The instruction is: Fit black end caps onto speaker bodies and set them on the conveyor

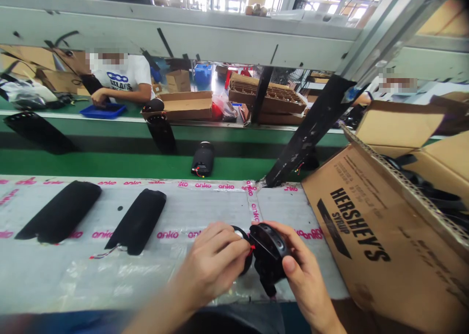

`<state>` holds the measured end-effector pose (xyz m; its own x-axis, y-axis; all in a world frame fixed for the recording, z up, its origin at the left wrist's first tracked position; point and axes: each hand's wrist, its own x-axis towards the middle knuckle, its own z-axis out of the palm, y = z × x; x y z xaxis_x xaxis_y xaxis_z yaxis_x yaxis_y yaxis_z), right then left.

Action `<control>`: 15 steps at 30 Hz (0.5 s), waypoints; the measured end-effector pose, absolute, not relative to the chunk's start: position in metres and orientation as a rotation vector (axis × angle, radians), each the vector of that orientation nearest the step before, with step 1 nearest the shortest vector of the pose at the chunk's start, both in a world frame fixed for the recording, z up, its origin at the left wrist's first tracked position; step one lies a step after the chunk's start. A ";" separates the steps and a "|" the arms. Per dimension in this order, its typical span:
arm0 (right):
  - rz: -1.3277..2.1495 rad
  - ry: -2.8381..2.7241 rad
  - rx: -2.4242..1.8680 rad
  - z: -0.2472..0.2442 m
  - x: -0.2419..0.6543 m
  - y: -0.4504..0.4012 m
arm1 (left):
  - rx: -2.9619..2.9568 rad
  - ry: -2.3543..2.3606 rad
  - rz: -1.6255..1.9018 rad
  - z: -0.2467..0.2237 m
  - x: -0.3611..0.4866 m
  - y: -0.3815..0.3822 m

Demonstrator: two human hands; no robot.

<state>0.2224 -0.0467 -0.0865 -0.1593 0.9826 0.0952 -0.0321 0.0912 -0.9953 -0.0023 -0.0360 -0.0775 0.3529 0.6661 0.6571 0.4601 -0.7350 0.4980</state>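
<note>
My right hand [302, 270] grips a black plastic part [269, 251] with a curved, glossy edge, thumb on its near side. Close beside it, my left hand [218, 256] has its fingers bent together around a small red connector [252, 248]. Behind those fingers a round black piece [246, 260] with a light spot is partly hidden. To the left, two black fabric-covered bodies lie on the taped work surface: a larger one [62, 212] and a narrower one [139, 221] with thin wires at its near end.
A Hershey's cardboard box [351, 217] holding black parts stands at the right. Beyond the work surface, a black cylinder [203, 159] lies on the green belt [227, 153]. A dark post [308, 129] slants up. Across the line, a person [124, 80] works by a blue tray [102, 110].
</note>
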 end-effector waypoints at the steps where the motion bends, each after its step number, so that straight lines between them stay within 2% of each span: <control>1: 1.273 -1.343 -1.042 -0.087 0.222 -0.047 | 2.387 1.020 1.326 -0.076 -0.002 -0.036; 10: 1.169 -1.449 -1.049 -0.080 0.223 -0.054 | 2.362 1.108 1.316 -0.069 0.005 -0.039; 15: 0.968 -1.567 -1.153 -0.083 0.223 -0.051 | 2.188 1.235 1.285 -0.080 -0.009 -0.044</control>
